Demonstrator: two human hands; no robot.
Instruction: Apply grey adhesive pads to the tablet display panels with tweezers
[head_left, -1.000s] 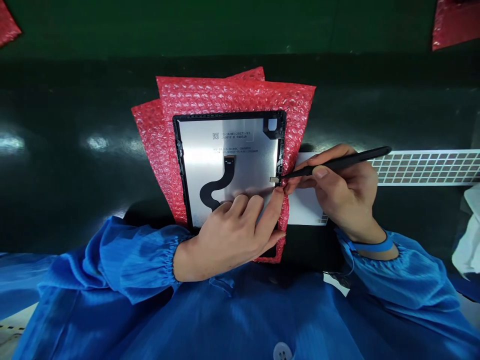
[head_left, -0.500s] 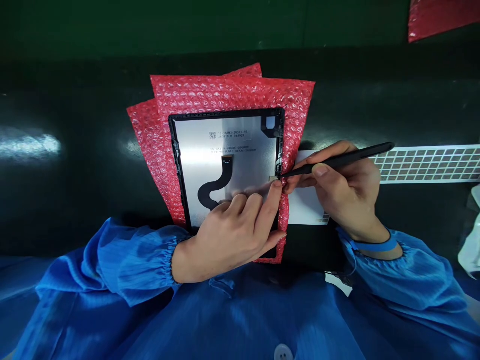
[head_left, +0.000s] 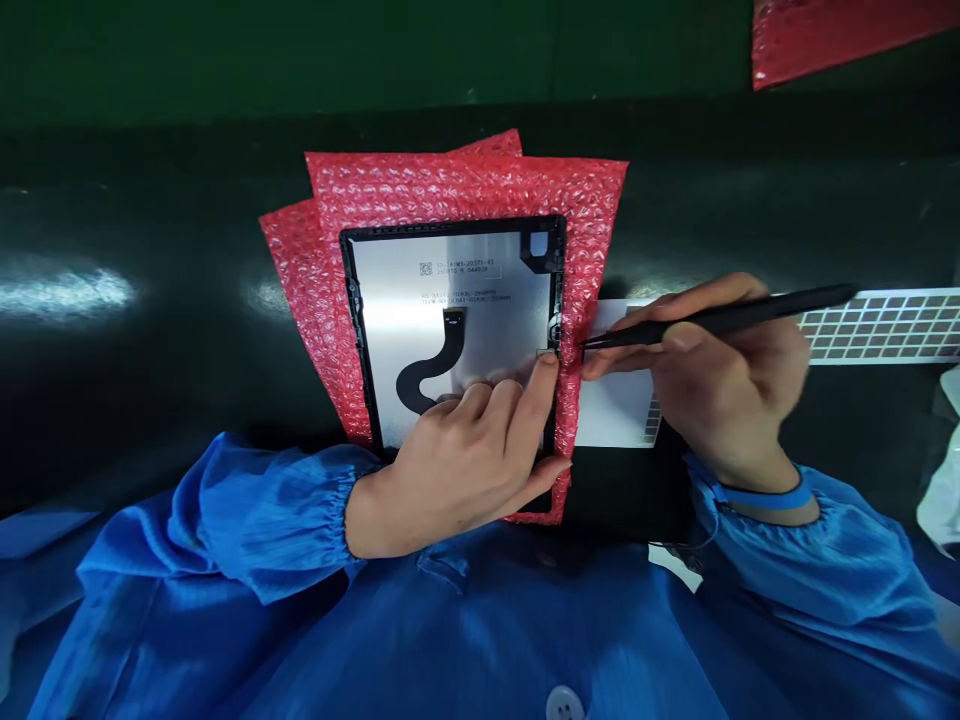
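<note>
At the left of the dark surface [head_left: 112, 380], we see our left blue sleeve [head_left: 247, 520] reaching in over the near edge. Beside it, a lower red bubble sheet [head_left: 300, 290] pokes out at an angle from beneath an upper red bubble sheet [head_left: 465, 185].

On the upper sheet, close to the middle of the surface's near edge, we have a silver-backed panel [head_left: 397, 310] in a black frame, lying flat. A black ribbon cable [head_left: 416, 385] curves across it and runs under our left hand [head_left: 457, 470]. That hand's grip is released: the fingers spread over the panel's lower part, the index fingertip resting at a small pale tab [head_left: 544, 353] by the panel's right edge.

Just right of the frame, we hold the tips of black tweezers [head_left: 750, 312] over the upper sheet's margin, apart from the panel. The grip of our right hand [head_left: 724, 385] is closed around them. Under that hand lies white sheeting [head_left: 615, 415], and a gridded strip [head_left: 885, 330] extends toward the surface's right edge. Another red sheet [head_left: 847, 40] lies toward the far edge, and something white and crumpled [head_left: 941, 490] sits at far right.
</note>
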